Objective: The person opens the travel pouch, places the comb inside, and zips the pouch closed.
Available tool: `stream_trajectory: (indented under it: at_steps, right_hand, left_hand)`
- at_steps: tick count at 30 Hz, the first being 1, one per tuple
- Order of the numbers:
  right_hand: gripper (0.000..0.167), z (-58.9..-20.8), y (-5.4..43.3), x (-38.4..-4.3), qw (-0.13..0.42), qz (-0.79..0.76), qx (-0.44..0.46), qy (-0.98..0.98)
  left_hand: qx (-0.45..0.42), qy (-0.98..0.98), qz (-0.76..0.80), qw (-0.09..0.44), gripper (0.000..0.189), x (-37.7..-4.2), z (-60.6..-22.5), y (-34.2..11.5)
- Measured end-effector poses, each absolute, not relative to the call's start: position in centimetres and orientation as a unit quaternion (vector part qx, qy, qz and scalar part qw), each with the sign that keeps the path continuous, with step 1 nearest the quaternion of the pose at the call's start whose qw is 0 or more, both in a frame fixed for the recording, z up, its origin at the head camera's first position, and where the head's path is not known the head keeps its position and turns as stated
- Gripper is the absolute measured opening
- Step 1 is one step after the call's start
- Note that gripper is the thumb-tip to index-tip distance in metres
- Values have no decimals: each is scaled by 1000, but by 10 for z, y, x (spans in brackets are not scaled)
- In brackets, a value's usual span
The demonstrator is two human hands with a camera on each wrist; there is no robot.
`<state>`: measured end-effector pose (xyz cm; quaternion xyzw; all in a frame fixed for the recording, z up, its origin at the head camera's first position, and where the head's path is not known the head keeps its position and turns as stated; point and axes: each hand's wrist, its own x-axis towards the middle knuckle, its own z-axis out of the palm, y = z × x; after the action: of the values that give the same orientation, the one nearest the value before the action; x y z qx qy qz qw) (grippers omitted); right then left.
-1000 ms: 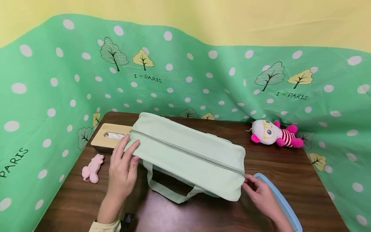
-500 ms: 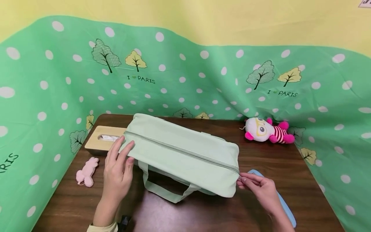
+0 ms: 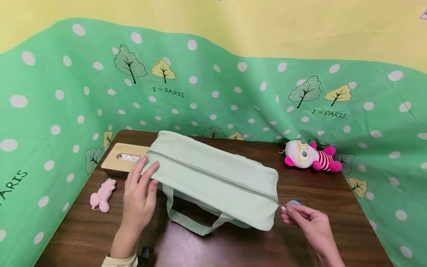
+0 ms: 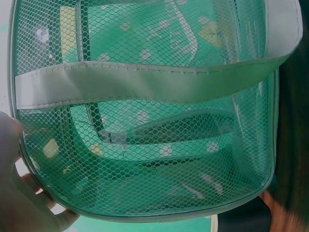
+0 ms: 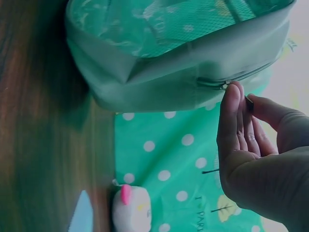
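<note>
A pale green bag [image 3: 213, 181] stands on the table with a zipper [image 3: 213, 175] running closed along its top. Its near carry handle [image 3: 190, 221] hangs forward. In the left wrist view its mesh-patterned see-through side [image 4: 159, 145] shows, crossed by a handle strap [image 4: 135, 82]. My left hand [image 3: 140, 200] rests on the bag's left end, fingers extended and spread over the top corner. At the right end my right hand [image 3: 311, 224] pinches the zipper pull [image 3: 282, 207] between thumb and fingers, drawing it out from the bag. The slider [image 5: 225, 86] shows by my fingertips in the right wrist view.
Behind the bag's left end is a tissue box [image 3: 115, 157] with a wooden top. A small pink plush [image 3: 103, 194] lies left of my left hand. A panda-like plush toy [image 3: 310, 155] lies back right. A blue comb [image 3: 293, 202] sits behind my right hand, mostly hidden.
My right hand has moved from the bag's right end slightly outward, and the zipper pull now shows between its fingers and the bag. My left hand and the bag stay in place.
</note>
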<state>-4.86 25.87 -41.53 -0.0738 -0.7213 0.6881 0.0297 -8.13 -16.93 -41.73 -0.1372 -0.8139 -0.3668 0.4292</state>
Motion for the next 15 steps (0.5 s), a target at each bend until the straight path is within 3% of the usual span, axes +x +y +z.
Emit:
stream_trajectory:
  at_steps: [4, 15]
  right_hand:
    - [9, -407, 257, -46, 44, 686, -63, -724]
    - [12, -390, 250, -38, 66, 687, -37, -723]
  left_hand:
    - [-137, -813, -369, 429, 53, -82, -417, -169]
    - [-127, -815, -377, 421, 54, -81, -417, -167]
